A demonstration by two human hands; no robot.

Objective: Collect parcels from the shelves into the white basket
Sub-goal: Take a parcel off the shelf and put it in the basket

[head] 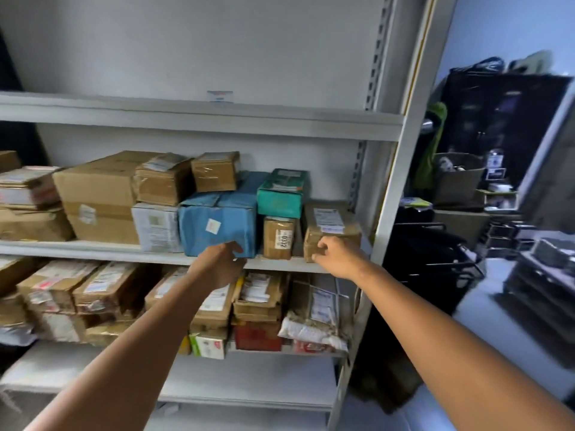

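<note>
Parcels fill the white shelves (199,126). On the middle shelf's right end lies a brown taped parcel (337,223) with a white label. My right hand (337,258) is at its front lower left corner, thumb and curled fingers pinching that corner. To its left stand a small brown parcel (278,237) marked with numbers, a teal box (281,192) on top of it, and a large blue box (217,223). My left hand (221,264) hovers with loosely curled fingers in front of the blue box's lower right corner and holds nothing. The white basket is out of view.
More brown cartons (99,197) crowd the middle shelf's left side, and the shelf below (258,303) is packed with labelled parcels. The top shelf is bare. A white upright post (401,169) bounds the shelves on the right. Beyond it stand dark racks and clutter (460,181).
</note>
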